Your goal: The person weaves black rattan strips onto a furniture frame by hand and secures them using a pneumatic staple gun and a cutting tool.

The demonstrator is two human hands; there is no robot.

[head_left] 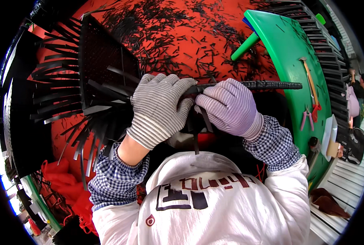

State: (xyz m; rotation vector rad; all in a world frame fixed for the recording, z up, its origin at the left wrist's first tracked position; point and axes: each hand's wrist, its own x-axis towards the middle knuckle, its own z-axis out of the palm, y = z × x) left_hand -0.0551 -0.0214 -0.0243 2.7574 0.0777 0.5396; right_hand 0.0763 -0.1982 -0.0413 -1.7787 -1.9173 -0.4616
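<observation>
A black woven basket-like piece (pixel 108 55) stands at my left, its long flat strips (pixel 55 75) fanning out loose. My left hand (pixel 159 104), in a grey striped glove, is closed over the near end of its dark edge. Beside it my right hand (pixel 231 106), in a paler purple-tinged striped glove, has its fingers bent and pressed together on a flat black strip (pixel 205 118). From under the right hand a black wrapped rim (pixel 273 85) runs out to the right. Both thumbs are close together, and the fingertips' exact hold is partly hidden.
Black strip scraps (pixel 157 24) litter the red floor (pixel 226 12). At right a green table (pixel 277 45) carries a hammer (pixel 311 83) and pink-handled pliers (pixel 307 120). More black strips (pixel 328 61) line its far side. Red cloth (pixel 67 183) lies at lower left.
</observation>
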